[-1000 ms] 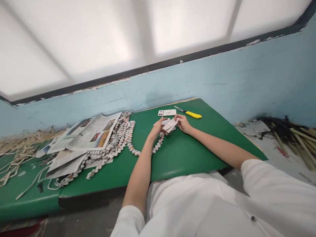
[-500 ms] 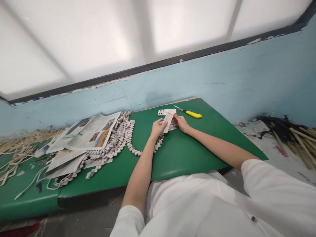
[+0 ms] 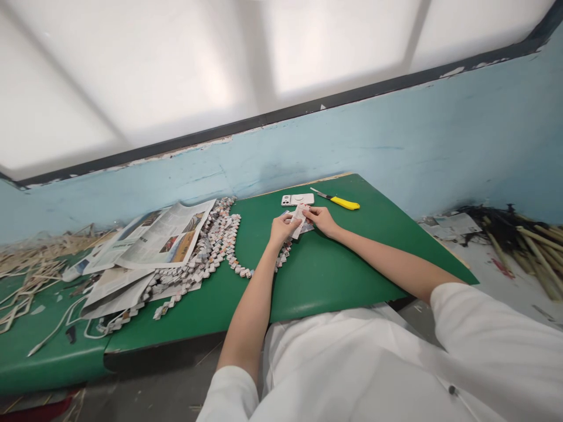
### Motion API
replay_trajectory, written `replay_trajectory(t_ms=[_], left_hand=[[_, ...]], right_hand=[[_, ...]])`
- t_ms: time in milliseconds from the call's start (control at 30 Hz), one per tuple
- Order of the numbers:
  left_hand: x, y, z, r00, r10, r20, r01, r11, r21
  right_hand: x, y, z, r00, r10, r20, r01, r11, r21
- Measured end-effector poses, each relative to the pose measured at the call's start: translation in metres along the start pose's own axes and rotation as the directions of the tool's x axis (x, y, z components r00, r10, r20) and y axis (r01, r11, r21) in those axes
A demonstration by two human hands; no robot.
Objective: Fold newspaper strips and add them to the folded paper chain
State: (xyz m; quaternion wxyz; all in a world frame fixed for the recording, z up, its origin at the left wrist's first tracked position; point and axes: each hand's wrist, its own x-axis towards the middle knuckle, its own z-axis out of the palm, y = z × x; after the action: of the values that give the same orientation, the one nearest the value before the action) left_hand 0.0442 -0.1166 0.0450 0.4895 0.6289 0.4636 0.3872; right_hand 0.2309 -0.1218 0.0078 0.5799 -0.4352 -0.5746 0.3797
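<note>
Between my two hands is a small piece of newspaper (image 3: 298, 218), held above the green table (image 3: 334, 275). My left hand (image 3: 281, 228) pinches its left side, and my right hand (image 3: 321, 220) grips its upper right part. Under and beside the hands lies more printed paper, partly covered. A woven chain of folded paper (image 3: 233, 252) curves across the table to just below my left hand. Behind the hands rests a white phone (image 3: 298, 200), face down. The knife with a yellow handle (image 3: 345, 203) lies to the right of the phone.
Newspaper sheets (image 3: 169, 234) lie over a heap of woven paper chains at the left. A white cable (image 3: 57, 328) and pale strips (image 3: 26, 281) are farther left. The blue wall (image 3: 387, 129) stands behind the table. Sticks (image 3: 541, 252) lie on the floor at right.
The paper's upper end has come down and looks shorter, so the phone shows more fully. My right hand's fingers have moved slightly down and left, closer to my left hand.
</note>
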Motion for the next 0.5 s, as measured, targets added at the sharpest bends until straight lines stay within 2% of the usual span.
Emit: replay_trajectory(t_ms=[267, 500], left_hand=[[0.004, -0.006, -0.001, 0.999, 0.021, 0.029, -0.023, 0.999, 0.044], [0.010, -0.007, 0.000, 1.000, -0.001, -0.012, 0.002, 0.998, 0.060]], right_hand=[[0.000, -0.001, 0.000, 1.000, 0.000, -0.001, 0.000, 1.000, -0.010], [0.000, 0.000, 0.000, 1.000, -0.001, 0.007, 0.002, 1.000, -0.023]])
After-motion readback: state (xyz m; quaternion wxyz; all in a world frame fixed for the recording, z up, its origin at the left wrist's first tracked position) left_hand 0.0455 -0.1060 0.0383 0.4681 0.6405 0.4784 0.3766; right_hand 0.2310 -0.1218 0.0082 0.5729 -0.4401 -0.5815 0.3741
